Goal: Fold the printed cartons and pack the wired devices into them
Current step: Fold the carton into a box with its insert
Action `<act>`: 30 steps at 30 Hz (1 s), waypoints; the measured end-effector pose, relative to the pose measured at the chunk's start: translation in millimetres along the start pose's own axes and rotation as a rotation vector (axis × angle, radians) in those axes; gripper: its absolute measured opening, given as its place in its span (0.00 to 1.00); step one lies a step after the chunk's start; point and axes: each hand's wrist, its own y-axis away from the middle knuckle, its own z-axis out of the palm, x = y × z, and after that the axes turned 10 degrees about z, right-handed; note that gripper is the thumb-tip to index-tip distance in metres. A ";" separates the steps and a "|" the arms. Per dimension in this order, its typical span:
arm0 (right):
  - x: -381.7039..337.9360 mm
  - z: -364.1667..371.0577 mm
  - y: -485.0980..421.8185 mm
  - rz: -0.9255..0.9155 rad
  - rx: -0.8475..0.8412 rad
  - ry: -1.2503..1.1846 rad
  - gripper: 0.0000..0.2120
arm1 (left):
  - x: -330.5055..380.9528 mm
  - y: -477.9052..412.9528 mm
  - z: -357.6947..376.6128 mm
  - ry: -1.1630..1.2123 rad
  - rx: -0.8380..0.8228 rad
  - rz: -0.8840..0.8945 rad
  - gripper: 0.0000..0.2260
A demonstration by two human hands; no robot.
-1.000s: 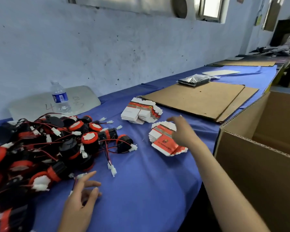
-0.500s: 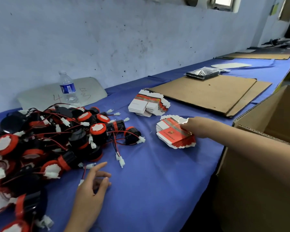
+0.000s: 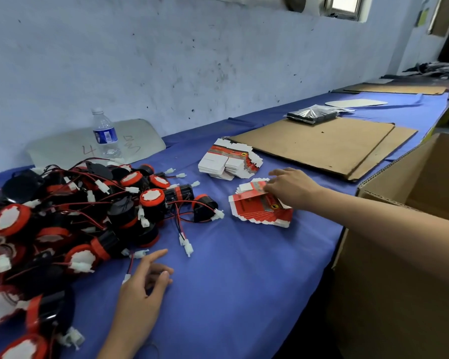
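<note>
A tangled pile of black-and-red round wired devices [image 3: 88, 216] with white connectors covers the left of the blue-clothed table [image 3: 231, 281]. Two stacks of flat red-and-white printed cartons lie mid-table: a far stack [image 3: 228, 161] and a fanned near stack [image 3: 259, 213]. My right hand [image 3: 290, 187] reaches over the near stack, its fingertips pinching the far edge of the top carton, which is slightly raised. My left hand [image 3: 143, 283] rests on the cloth beside the pile with fingers relaxed, next to a loose connector, holding nothing.
A large open cardboard box [image 3: 399, 255] stands at the table's right edge. Flat cardboard sheets [image 3: 316, 143] lie behind the cartons with a black wrapped packet [image 3: 311, 115] on them. A water bottle [image 3: 104, 133] stands by the wall.
My right hand came down onto the near carton stack and took hold of the top carton's edge. My left hand stayed by the pile. The view tilted down and nearer.
</note>
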 end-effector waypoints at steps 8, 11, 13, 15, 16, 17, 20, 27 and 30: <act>21.3 -24.8 -2.3 0.115 0.210 -0.203 0.18 | 0.3 0.5 0.9 -0.001 -0.005 0.009 0.17; 35.8 -48.2 -7.0 0.204 0.286 -0.251 0.17 | -0.7 0.3 1.2 0.001 -0.002 0.015 0.18; 42.2 -61.7 -11.3 0.238 0.299 -0.189 0.15 | -0.9 0.0 1.4 -0.010 -0.009 0.022 0.18; 44.5 -76.9 -17.9 0.259 0.228 -0.147 0.14 | -1.8 -0.3 1.2 -0.027 -0.011 0.031 0.19; 44.8 -84.2 -22.0 0.283 0.168 -0.180 0.13 | -2.9 -0.6 1.2 -0.028 -0.011 0.040 0.18; 44.1 -90.8 -26.4 0.315 0.109 -0.247 0.12 | -1.9 -0.8 1.3 -0.029 -0.011 0.038 0.17; 26.2 -102.6 -34.5 0.389 0.047 -0.711 0.14 | -1.1 -0.4 2.6 0.030 0.007 0.009 0.13; -149.2 -59.2 -13.0 0.352 0.070 -1.470 0.10 | 10.0 0.1 3.3 0.155 0.088 -0.056 0.19; -214.5 -54.8 -6.4 0.331 0.052 -1.660 0.14 | 6.9 4.4 -2.2 0.225 0.185 -0.040 0.13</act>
